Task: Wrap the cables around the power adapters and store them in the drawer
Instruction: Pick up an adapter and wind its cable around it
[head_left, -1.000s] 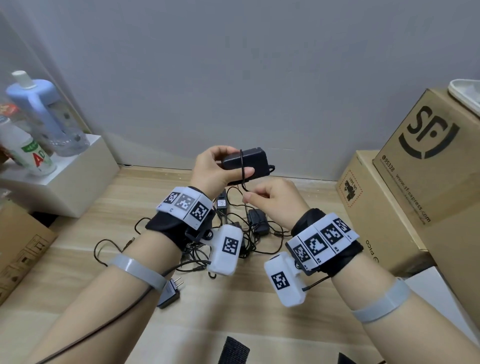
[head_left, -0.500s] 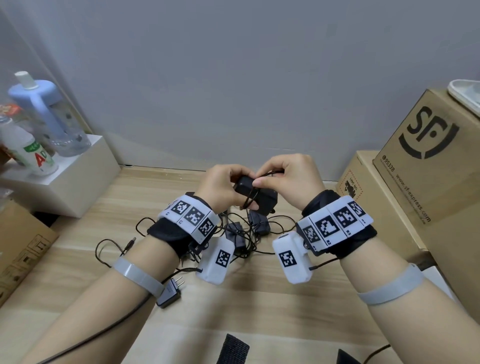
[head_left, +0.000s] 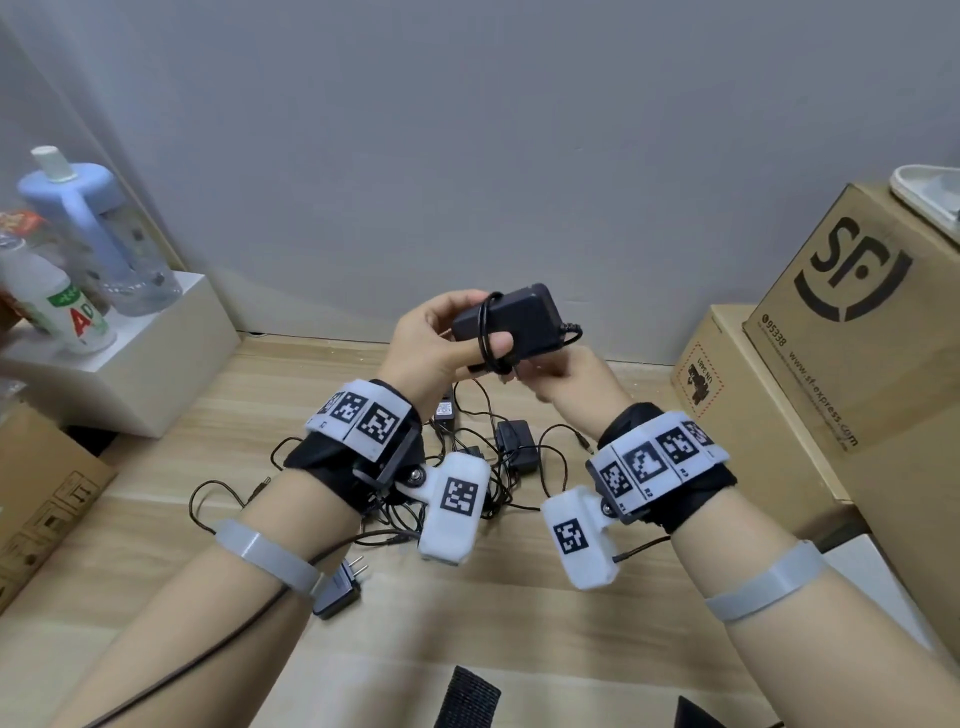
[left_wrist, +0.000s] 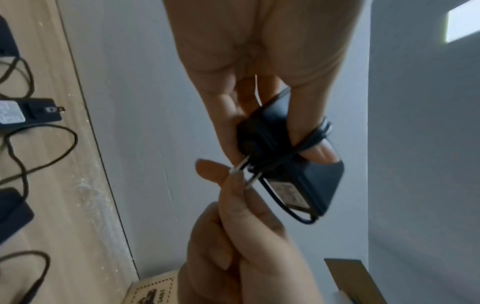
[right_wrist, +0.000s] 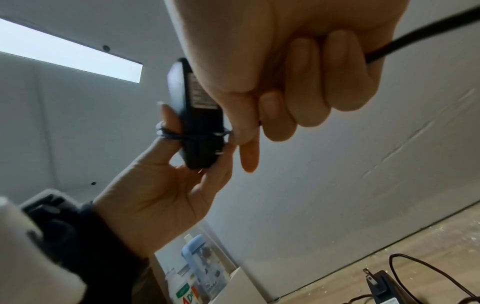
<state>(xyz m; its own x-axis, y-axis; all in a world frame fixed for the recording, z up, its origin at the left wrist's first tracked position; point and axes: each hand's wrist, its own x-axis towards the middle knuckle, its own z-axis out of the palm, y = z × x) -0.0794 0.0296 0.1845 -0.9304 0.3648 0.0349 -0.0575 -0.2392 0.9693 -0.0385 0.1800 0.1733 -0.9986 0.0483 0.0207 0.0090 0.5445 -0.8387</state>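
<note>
My left hand (head_left: 470, 332) holds a black power adapter (head_left: 511, 322) up in front of the wall, thumb on its near side. Its thin black cable (head_left: 485, 332) loops around the body and over the thumb. Just under the adapter my right hand (head_left: 540, 376) pinches the cable's free end. In the left wrist view the adapter (left_wrist: 319, 176) shows its plug prongs toward the right hand (left_wrist: 233, 191). In the right wrist view the cable turns (right_wrist: 182, 134) cross the adapter (right_wrist: 201, 123). More adapters (head_left: 514, 444) lie below in a cable tangle (head_left: 498, 488). No drawer shows.
A loose plug adapter (head_left: 337, 592) lies by my left forearm. Cardboard boxes (head_left: 857, 322) stack at the right and another (head_left: 41, 493) sits at the left. A white box (head_left: 135, 374) at the back left carries bottles (head_left: 98, 234).
The left hand has raised the adapter and tipped it flatter. The right hand has swung from over the adapter to beneath it, carrying the cable around.
</note>
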